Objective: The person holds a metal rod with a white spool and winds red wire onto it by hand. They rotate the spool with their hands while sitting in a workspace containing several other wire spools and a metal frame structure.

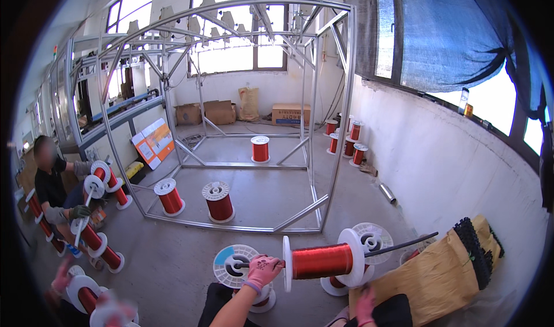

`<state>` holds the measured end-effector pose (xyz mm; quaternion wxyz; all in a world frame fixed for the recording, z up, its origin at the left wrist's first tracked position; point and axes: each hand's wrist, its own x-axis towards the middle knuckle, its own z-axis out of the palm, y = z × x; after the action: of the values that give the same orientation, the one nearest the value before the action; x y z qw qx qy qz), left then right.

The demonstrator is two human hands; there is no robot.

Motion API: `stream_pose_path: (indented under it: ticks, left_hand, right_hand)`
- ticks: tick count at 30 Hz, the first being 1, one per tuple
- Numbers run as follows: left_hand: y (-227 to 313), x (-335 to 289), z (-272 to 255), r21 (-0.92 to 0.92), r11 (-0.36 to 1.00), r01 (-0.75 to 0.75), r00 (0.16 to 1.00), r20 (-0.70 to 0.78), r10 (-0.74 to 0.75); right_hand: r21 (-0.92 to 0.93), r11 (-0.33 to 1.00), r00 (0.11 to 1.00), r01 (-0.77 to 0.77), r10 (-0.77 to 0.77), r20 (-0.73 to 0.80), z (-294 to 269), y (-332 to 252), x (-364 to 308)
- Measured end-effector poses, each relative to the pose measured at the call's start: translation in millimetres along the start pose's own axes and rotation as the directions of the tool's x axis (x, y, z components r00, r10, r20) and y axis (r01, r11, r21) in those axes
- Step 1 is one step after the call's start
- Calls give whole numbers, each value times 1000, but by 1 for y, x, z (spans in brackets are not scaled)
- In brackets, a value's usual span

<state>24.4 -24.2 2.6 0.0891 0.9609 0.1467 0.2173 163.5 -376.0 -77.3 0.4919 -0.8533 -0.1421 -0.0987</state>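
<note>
My left hand (264, 270), in a pink glove, is closed round a dark metal rod (404, 244). The rod passes through a white-flanged spool of red wire (322, 261), and its far end sticks out to the right. This spool hangs on its side above other spools on the floor. Below my left hand stands a spool with a blue patch on its white top flange (235, 266). My right hand (365, 307), also pink-gloved, lies by my knee at the edge of a brown paper sheet (424, 281), its fingers seemingly stretched out.
Ahead stands a metal frame (248, 230) with several red wire spools (219, 203) inside its base. Other spools (359, 154) stand along the right wall. At left, a seated person (55, 177) handles spools on a rod. Another person's pink-gloved hands (60, 278) work at lower left.
</note>
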Motion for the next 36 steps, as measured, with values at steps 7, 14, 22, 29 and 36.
stream_pose_path:
  ticks: [7, 14, 22, 29, 36]
  left_hand:
    - [-14, -3, 6, -31, 1000, 5, 1000, -24, -6]
    - [-6, 2, 1, -11, 1000, 11, 1000, 1, -11]
    - [-2, -1, -5, -50, 999, 11, 999, 47, -9]
    - [-1, 2, -6, -10, 1000, 27, 998, 52, -26]
    - [-4, -1, -4, 14, 1000, 11, 1000, 1, -11]
  right_hand:
    - [101, 973, 976, 208, -212, 38, 5, -149, 130]
    - [-89, 967, 971, 240, -238, 37, 13, -136, 104]
    - [-249, 943, 975, 219, -200, 99, -8, -34, 4]
    - [77, 968, 967, 237, -227, -119, -21, -120, 92]
    - [-133, 946, 952, 294, -302, -41, -1, -141, 113]
